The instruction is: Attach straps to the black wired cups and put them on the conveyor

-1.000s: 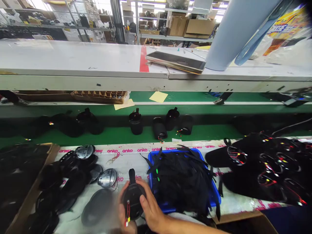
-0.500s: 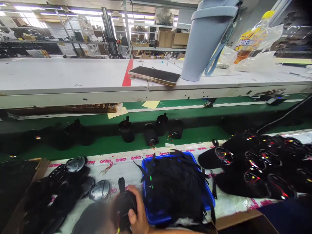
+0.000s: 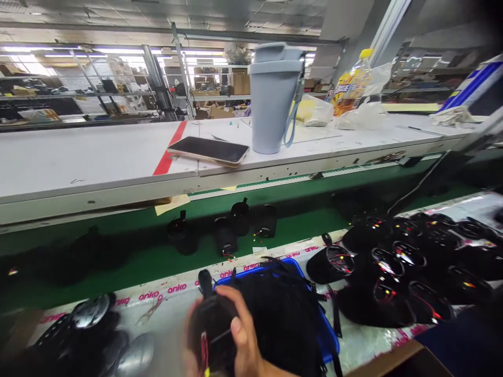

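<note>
Both of my hands grip one round black housing [image 3: 214,319] with a short strap stub on top and red and yellow wires hanging from it. My right hand [image 3: 243,340] wraps its right side, thumb across the front. Only a sliver of my left hand [image 3: 187,351] shows, on the housing's left side at the bottom edge. Just to the right stands a blue tray [image 3: 328,340] heaped with black straps.
Several black housings with coloured wires [image 3: 393,267] are piled at the right. Black and silver covers [image 3: 90,324] lie at the left. More housings [image 3: 226,230] stand on the green belt. The white shelf above carries a phone [image 3: 208,150], a grey cup [image 3: 273,99] and a bottle in plastic.
The view has swung up and to the right. The housing in my hands has risen slightly and sits closer to the blue tray.
</note>
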Demonstrator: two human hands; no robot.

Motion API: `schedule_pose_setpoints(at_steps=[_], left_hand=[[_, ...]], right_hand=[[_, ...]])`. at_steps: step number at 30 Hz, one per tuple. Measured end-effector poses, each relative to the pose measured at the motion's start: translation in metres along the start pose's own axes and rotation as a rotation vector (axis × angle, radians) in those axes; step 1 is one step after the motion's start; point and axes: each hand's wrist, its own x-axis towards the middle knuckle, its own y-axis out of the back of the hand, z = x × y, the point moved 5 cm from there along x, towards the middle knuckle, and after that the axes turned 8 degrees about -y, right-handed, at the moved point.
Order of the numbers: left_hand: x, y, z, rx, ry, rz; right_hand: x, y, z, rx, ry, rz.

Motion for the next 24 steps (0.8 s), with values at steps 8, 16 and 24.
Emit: schedule_pose_setpoints(at_steps=[8,16,24], left_hand=[[0.021,-0.203,-0.028,-0.343,0.061,-0.212],[0.036,-0.345,-0.084,-0.163,-0.056,-0.299],[0.066,-0.385,-0.172,0.064,-0.022,-0.345]], right_hand=[[0.106,0.158,-0.051,0.132,-0.046,0.15],[0.204,0.287,-0.026,0.297,-0.323,0.262],[0.252,0.328,0.024,0.32,-0.469,0.292]])
